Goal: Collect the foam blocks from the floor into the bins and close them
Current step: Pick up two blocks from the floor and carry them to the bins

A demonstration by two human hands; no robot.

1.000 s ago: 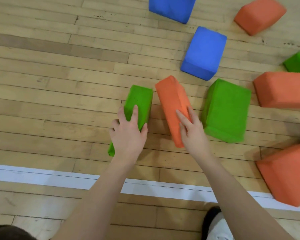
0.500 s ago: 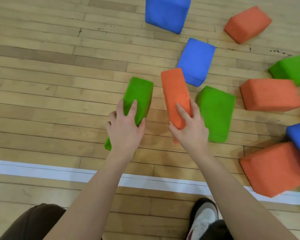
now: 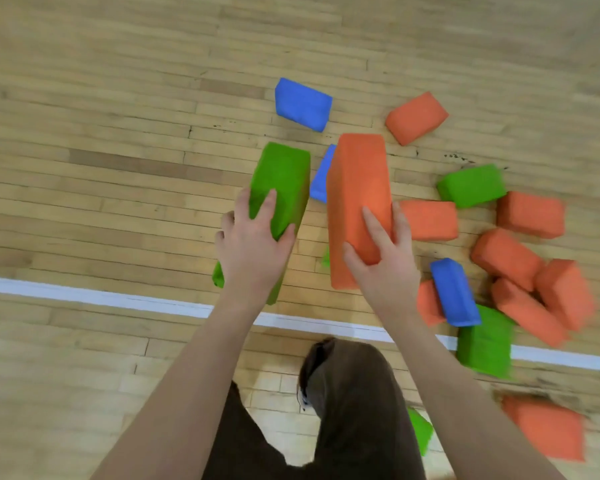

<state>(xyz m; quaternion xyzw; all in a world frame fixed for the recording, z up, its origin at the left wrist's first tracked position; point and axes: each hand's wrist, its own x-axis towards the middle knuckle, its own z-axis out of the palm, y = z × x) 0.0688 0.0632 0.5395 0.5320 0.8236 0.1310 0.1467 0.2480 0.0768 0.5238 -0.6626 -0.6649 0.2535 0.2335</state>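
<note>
The left hand (image 3: pixel 253 244) has its fingers curled round a long green foam block (image 3: pixel 284 181); the right hand (image 3: pixel 383 258) grips a long orange foam block (image 3: pixel 357 188), both seemingly lifted above the wooden floor (image 3: pixel 101 168). Keep both squeezed firmly while carrying; no bin shows. Beyond, loose orange, green and blue foam blocks (image 3: pixel 520 258) lie scattered. No writing is readable.

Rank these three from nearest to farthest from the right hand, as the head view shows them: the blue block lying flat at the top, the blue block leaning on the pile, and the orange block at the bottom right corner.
From the right hand:
1. Blue block leaning on the pile, just right of the wrist.
2. Blue block at the top, beyond both held blocks.
3. Orange block at the bottom right corner, blurred, near the frame edge.
</note>
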